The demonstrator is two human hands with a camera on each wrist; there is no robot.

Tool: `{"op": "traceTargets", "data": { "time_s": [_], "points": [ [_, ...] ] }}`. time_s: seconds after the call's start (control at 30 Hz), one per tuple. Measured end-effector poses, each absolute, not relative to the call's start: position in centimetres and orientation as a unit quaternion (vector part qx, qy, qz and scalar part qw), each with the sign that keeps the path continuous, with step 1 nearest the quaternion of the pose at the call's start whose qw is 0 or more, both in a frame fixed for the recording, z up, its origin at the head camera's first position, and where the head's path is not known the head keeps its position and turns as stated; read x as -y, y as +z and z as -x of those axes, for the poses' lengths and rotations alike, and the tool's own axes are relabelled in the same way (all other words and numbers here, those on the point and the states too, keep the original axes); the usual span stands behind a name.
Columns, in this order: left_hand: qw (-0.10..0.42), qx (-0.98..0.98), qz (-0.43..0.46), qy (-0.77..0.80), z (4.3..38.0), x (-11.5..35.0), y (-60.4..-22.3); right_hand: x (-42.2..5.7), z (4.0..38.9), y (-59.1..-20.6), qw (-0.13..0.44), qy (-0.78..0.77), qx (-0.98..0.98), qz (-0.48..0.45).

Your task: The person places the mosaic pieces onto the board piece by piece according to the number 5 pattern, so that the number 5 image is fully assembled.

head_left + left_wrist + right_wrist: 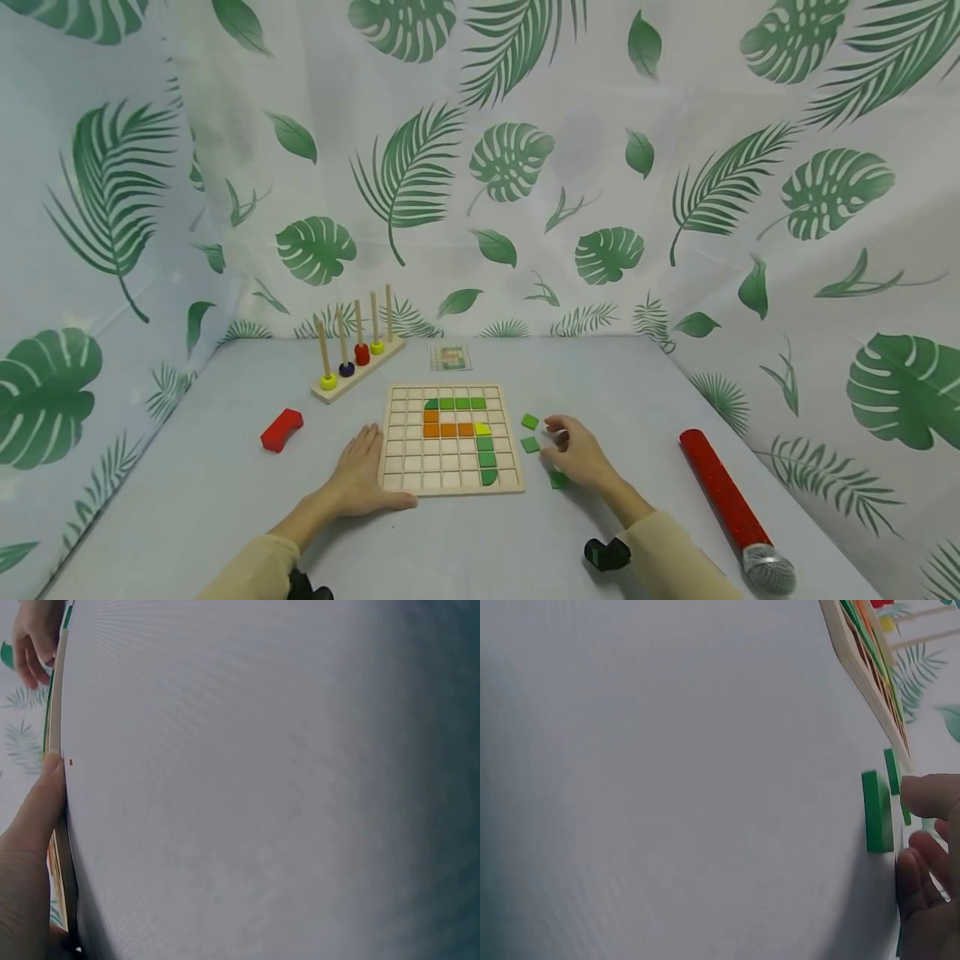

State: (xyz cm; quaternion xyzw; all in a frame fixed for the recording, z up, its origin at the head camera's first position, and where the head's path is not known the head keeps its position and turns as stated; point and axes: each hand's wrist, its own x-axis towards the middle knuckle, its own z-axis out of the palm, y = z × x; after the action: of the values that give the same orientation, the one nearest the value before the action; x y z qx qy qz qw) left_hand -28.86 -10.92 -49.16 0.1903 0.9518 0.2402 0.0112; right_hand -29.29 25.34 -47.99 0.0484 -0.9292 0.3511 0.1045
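Note:
A wooden grid board (397, 479) lies on the table, with green, orange and yellow tiles set in an S-like path. My left hand (360, 475) rests along its left side, fingers straight and thumb at the front left corner; the left wrist view shows the thumb (43, 796) against the board's edge. To the right of the board, my right hand (581, 454) hovers over loose green tiles, thumb and fingers apart. One green tile (530, 422) is near its fingertips, another (530, 445) by the thumb. The nearest green tile (877, 812) is partly under the hand.
Behind the board stand a peg rack (360, 371) with coloured rings and a small pattern card (450, 357). A red curved block (282, 430) lies at the left. On the right is a red microphone (727, 492). A leaf-print cloth (420, 283) walls the table.

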Motion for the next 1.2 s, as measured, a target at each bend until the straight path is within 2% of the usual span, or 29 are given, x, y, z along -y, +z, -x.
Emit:
{"op": "traceTargets", "data": {
  "time_s": [0.23,0.97,1.2],
  "points": [
    [0.012,-0.952,-0.19,0.238,28.9,11.0,-49.3,-25.8,29.8,-48.3,0.08,0.343,0.934,-0.062],
    [0.014,-0.954,-0.188,0.233,28.9,11.0,-49.5,-24.7,30.2,-48.4,0.081,0.334,0.934,-0.099],
    [0.007,-0.955,-0.189,0.231,29.0,11.0,-49.5,-25.0,30.1,-48.3,0.091,0.362,0.925,-0.072]
  ]
}}
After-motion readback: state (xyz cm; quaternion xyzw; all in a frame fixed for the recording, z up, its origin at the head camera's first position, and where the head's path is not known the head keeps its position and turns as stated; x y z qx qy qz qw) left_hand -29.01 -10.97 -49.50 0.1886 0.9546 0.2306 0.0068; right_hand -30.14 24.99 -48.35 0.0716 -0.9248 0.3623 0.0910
